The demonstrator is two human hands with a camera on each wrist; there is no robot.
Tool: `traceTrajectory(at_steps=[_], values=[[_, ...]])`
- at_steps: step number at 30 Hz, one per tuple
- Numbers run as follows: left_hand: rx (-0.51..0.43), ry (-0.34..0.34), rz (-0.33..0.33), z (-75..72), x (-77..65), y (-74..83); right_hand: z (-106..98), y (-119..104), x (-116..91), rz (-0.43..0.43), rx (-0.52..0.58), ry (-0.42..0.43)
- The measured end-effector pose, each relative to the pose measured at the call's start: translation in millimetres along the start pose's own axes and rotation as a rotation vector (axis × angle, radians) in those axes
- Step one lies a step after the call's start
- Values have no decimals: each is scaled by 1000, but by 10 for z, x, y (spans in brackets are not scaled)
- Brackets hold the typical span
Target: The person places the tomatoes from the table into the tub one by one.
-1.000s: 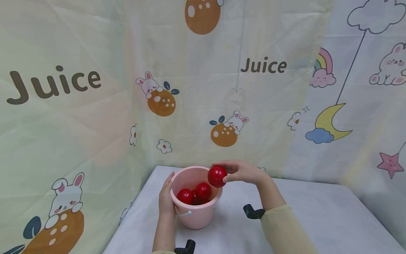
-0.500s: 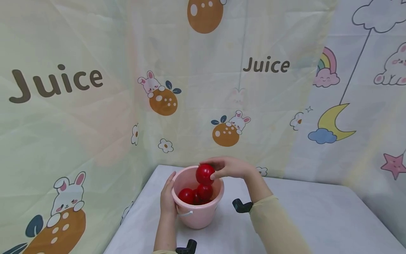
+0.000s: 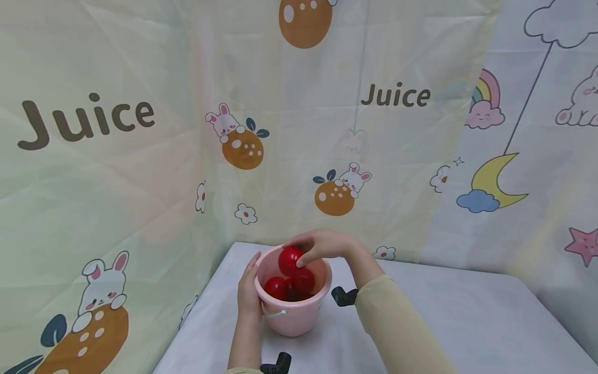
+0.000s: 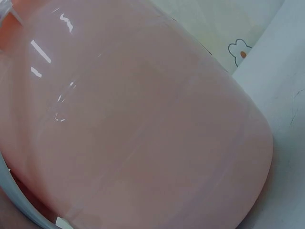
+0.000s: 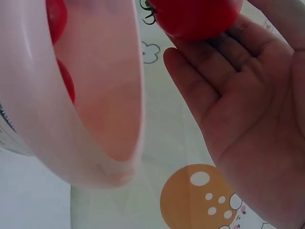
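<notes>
A pink bucket [image 3: 291, 321] stands upright on the table, its thin handle [image 3: 274, 314] hanging at the front. My left hand [image 3: 247, 293] rests along the bucket's left side, fingers fairly straight against the wall. In the left wrist view the bucket's glossy wall [image 4: 143, 119] fills most of the picture and that hand is hardly visible. Between thumb and fingers, my right hand [image 3: 324, 244] holds a red tomato [image 3: 288, 261] over the bucket's opening. A green stem shows on this tomato [image 5: 200, 16] in the right wrist view. Several tomatoes [image 3: 276, 288] lie inside the bucket, partly overlapping.
A white cloth covers the table [image 3: 397, 322], which extends to the right of the bucket. Printed curtains [image 3: 289, 130] with rabbits and oranges hang close behind and at both sides. Black wrist cameras [image 3: 344, 296] sit on both wrists.
My right hand has carried the tomato leftward from the bucket's right rim to over its opening, dipping slightly lower. My left hand keeps its place on the bucket.
</notes>
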State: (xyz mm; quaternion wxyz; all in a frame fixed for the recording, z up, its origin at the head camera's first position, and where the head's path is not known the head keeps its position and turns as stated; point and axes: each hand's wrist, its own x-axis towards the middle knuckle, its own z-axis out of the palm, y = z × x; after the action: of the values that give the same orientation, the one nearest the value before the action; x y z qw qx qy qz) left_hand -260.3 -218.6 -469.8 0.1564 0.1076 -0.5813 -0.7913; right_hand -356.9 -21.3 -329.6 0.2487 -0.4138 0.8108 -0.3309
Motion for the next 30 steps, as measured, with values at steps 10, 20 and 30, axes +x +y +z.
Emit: traceTrajectory(at_steps=[10,20,30], values=[[10,3,-20,-6,0,8,57,-100,183,66,-166,-81],[20,12,-21,6,-11,19,173,-186,298,111,-265,-153],[13,0,-6,-7,-6,29,221,-110,356,107,-169,-176]])
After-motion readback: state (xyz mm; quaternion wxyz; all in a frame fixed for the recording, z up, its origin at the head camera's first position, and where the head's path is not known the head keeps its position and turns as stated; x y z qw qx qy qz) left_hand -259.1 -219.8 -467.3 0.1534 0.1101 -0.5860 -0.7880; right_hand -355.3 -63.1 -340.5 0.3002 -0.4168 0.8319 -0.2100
